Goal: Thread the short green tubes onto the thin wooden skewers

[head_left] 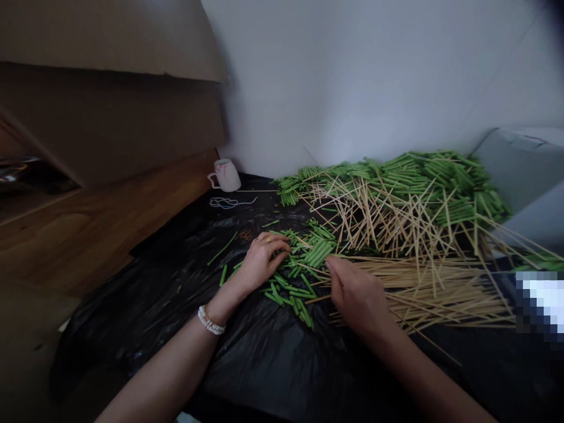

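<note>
My left hand, with a ring and a beaded bracelet at the wrist, rests at the left side of a loose heap of short green stem pieces, its fingers apart. My right hand is closed at the heap's right side, thumb and fingers pressed together. Beside its fingertips is a skewered row of green pieces; the stick in the grip is hidden. Bare thin sticks lie in a layer to the right of my right hand.
Behind is a large pile of skewered green rows, with sticks jutting forward. A white mug, pale string and orange rubber bands lie left of it. Black plastic sheeting covers the surface; a white wall stands behind.
</note>
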